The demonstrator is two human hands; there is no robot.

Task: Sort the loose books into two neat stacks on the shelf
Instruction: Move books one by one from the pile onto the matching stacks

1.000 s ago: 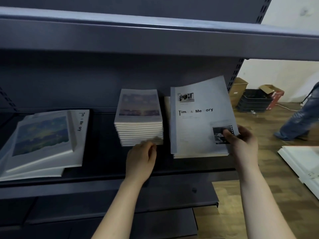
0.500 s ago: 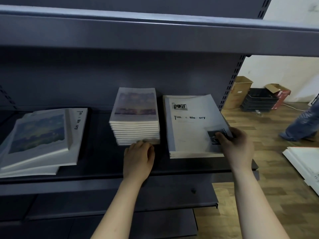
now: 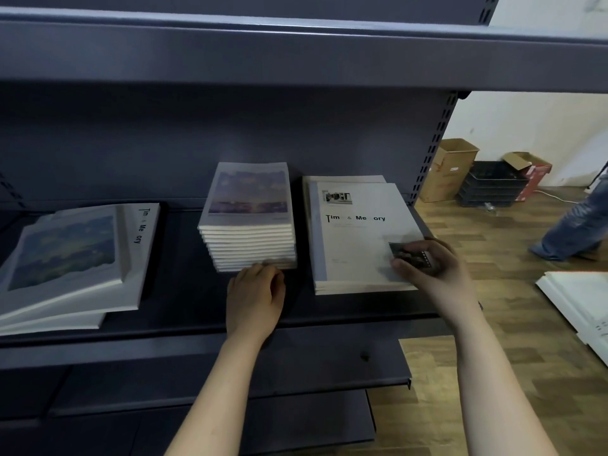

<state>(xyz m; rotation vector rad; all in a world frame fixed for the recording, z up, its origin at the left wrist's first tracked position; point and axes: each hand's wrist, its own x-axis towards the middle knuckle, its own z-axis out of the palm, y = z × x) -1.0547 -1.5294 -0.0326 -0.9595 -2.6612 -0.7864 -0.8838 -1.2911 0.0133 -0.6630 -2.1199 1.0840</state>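
Note:
A tall stack of small books (image 3: 250, 225) with a painted cover stands mid-shelf. My left hand (image 3: 255, 297) touches its lower front edge with its fingertips. To its right lies a low stack of large white "Time & Memory" books (image 3: 352, 235). My right hand (image 3: 434, 268) rests on the front right corner of the top book, fingers and thumb bent on the cover. At the left a loose, skewed pile (image 3: 75, 258) mixes both kinds of book. All sit on the dark metal shelf (image 3: 164, 324).
Another shelf board (image 3: 296, 54) hangs close overhead. Past the shelf's right end, on the wooden floor, are cardboard boxes (image 3: 450, 166), black trays (image 3: 493, 185), white boards (image 3: 582, 301) and a person's leg (image 3: 572, 232).
The large book that my right hand held tilted up now lies flat on the right stack. My left hand stays at the small stack's front.

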